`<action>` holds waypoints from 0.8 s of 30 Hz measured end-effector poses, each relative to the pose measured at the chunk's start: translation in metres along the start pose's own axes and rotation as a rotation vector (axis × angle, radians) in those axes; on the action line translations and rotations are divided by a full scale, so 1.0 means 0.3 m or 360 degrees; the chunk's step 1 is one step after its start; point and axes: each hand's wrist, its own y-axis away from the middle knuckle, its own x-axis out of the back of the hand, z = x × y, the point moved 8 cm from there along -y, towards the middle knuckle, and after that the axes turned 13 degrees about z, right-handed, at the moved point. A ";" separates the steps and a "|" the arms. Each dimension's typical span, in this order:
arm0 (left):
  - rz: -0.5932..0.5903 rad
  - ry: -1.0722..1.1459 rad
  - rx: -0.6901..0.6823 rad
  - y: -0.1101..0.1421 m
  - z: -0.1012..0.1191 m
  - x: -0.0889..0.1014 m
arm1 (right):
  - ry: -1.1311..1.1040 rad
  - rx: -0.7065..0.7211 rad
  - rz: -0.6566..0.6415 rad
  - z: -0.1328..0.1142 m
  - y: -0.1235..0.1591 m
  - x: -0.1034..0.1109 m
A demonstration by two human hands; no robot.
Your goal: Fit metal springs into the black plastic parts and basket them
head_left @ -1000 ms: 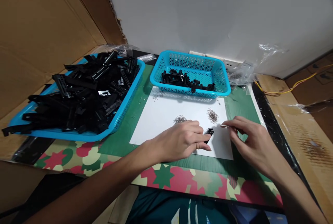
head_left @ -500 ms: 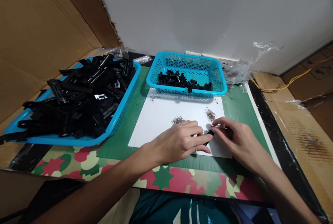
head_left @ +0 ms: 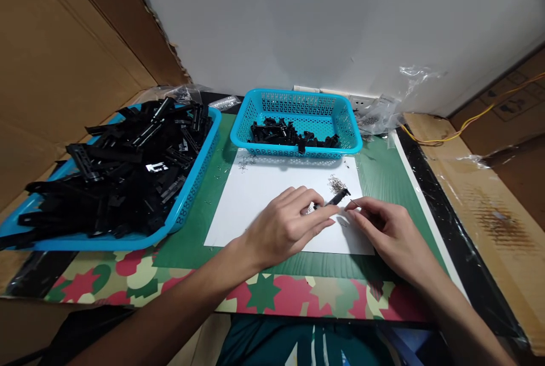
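Observation:
My left hand (head_left: 286, 223) rests on a white sheet of paper (head_left: 264, 196) and pinches a small black plastic part (head_left: 336, 198) between thumb and fingers, its far end tilted up. My right hand (head_left: 378, 224) sits just right of it, fingertips pinched close to the part's end; whether a thin wire piece is in them I cannot make out. A small heap of tiny metal springs (head_left: 336, 183) lies on the paper just beyond the part.
A large blue tray (head_left: 187, 198) piled with black plastic parts sits at the left. A smaller blue basket (head_left: 298, 106) with several black parts stands behind the paper. Crumpled plastic bags (head_left: 383, 116) lie at the back right, cardboard walls at the left, a yellow cable at the right.
My left hand has lifted the black part's end off the paper. My right hand moved left toward it, and the thin wire piece it held is no longer plainly visible.

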 end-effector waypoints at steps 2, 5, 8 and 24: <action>0.0040 0.0027 0.0117 -0.003 -0.021 0.008 | 0.0083 0.0008 -0.0045 0.004 0.003 0.000; 0.0125 0.0099 0.0269 -0.005 -0.046 0.019 | 0.0190 0.0019 -0.0092 0.011 0.007 -0.005; 0.0193 0.0224 0.0383 -0.001 -0.061 0.023 | 0.0243 0.0066 -0.0116 0.010 0.007 -0.013; 0.0216 0.0934 0.1029 -0.003 -0.090 0.016 | -0.1052 -0.0150 0.0310 -0.121 0.024 -0.094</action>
